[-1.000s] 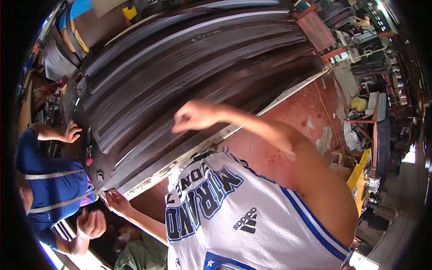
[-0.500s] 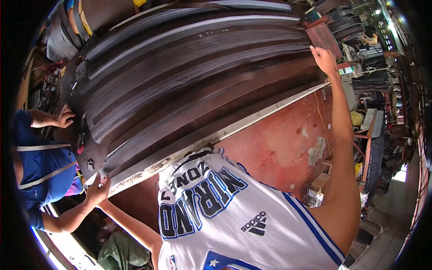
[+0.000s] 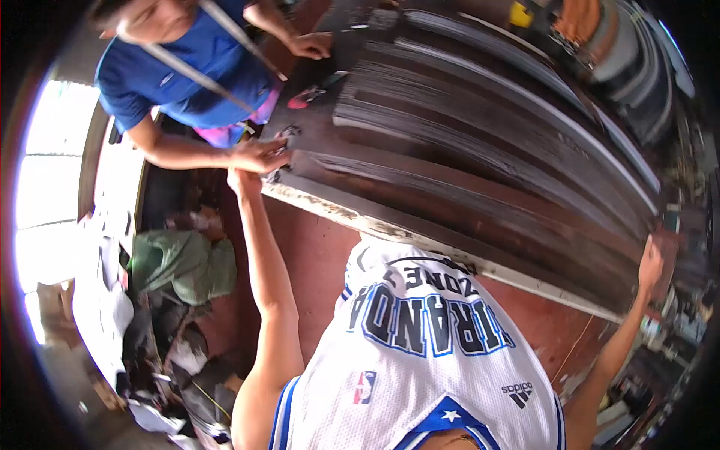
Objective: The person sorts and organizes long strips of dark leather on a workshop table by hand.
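Note:
Long dark sheets (image 3: 480,150) lie in overlapping stacks across a big table with a worn white front edge (image 3: 420,234). My left hand (image 3: 242,181) reaches to the table's left corner and grips the near sheet's end, right beside a co-worker's hand (image 3: 260,154). My right arm stretches far to the right. My right hand (image 3: 651,262) holds the other end of the same near sheet. My white and blue jersey (image 3: 420,352) fills the bottom of the view.
A co-worker in a blue shirt (image 3: 187,64) stands at the table's left end, the other hand (image 3: 311,45) resting on the tabletop. A pink-handled tool (image 3: 307,96) lies near them. Green cloth (image 3: 180,266) and clutter cover the floor at left.
The view has swung round to the left. My left hand moved onto the table's corner next to the co-worker's hand. My right hand stays out at the sheets' far end.

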A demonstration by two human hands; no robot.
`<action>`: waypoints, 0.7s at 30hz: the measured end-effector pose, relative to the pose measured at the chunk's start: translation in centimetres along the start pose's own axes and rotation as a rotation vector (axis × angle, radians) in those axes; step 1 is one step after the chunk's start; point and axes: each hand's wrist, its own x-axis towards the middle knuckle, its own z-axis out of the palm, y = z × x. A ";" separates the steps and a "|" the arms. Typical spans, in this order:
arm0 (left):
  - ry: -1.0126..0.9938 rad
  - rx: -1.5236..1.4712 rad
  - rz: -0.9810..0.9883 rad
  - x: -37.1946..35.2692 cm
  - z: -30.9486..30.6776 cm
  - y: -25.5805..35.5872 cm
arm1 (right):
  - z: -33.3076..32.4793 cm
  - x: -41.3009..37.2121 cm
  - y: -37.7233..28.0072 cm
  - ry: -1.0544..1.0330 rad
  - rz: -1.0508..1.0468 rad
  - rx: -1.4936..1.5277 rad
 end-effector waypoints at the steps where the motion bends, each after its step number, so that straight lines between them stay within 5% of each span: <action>1: 0.117 0.506 0.125 0.5 -2.0 -1.6 | 0.3 0.0 -0.8 0.014 -0.011 0.008; 4: 0.641 -0.115 -0.051 -0.5 4.7 1.6 | 1.9 0.8 -0.7 0.062 -0.081 0.025; 5: 0.539 -0.041 -0.067 -0.5 4.5 2.4 | 2.0 0.8 -1.1 0.064 -0.088 0.022; 7: 0.722 -0.072 -0.067 -0.5 6.3 3.1 | 2.5 1.4 -1.7 0.057 -0.118 0.049; 13: 0.773 -0.171 -0.024 -1.6 6.2 3.5 | 3.0 2.3 -4.3 0.027 -0.092 0.055; 15: 0.978 -0.164 -0.033 -2.4 7.2 3.5 | 3.4 2.3 -5.6 0.050 -0.130 0.088; 21: 1.029 -0.217 -0.038 -6.8 8.3 2.8 | 4.2 2.1 -8.3 0.076 -0.193 0.131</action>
